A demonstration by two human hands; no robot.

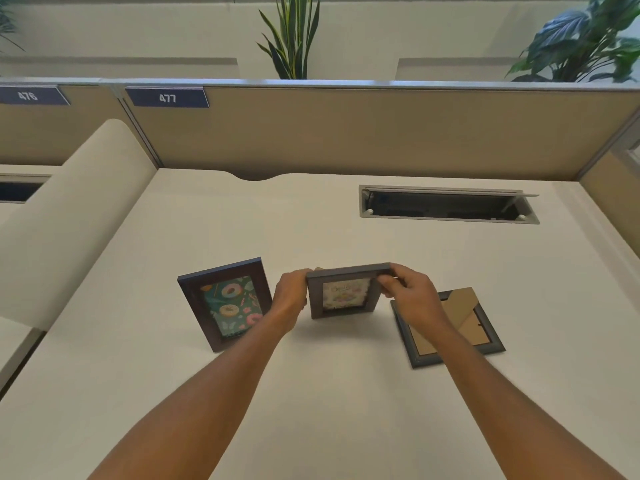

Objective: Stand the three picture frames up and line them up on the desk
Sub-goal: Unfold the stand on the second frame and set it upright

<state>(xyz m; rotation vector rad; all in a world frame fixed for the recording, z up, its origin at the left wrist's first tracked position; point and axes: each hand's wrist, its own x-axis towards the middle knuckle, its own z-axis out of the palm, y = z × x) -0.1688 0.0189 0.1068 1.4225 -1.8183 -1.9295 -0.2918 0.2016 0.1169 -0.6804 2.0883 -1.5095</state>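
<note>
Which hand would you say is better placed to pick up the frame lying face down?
Right hand, probably: the face-down frame lies just beside it, while the left hand is across the middle frame.

desk (311, 393): plain cream-white, no pattern
left frame (224, 304): dark brown moulding; picture of pink and tan doughnuts on a teal-green ground
middle frame (346, 292): dark grey-brown moulding; pale cream picture with soft pastel shapes, too blurred to read
right frame (460, 327): grey-black rim at 3 o'clock of the middle one; tan cardboard back
partition (381, 133): plain beige-tan fabric with a silver-grey top rail
number plates (167, 98): navy blue with white digits, at 11 o'clock
cable tray (446, 204): light grey rim, black inside, at 1 o'clock
plants (291, 36): dark green leaves, the middle one's blades edged yellow-green, at 12 o'clock
</note>
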